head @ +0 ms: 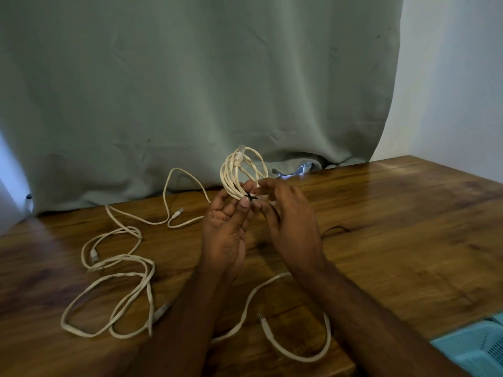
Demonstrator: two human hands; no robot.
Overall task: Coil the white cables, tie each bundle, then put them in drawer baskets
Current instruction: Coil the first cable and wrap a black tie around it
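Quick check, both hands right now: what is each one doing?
Left hand: grips the coiled white cable.
Right hand: pinches the black tie on that coil.

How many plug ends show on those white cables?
5. One tops the hand-held white cable coil; four lie on the brown wooden table: one behind the left hand, one far left, one beside the left forearm, one between the forearms. More may be hidden.
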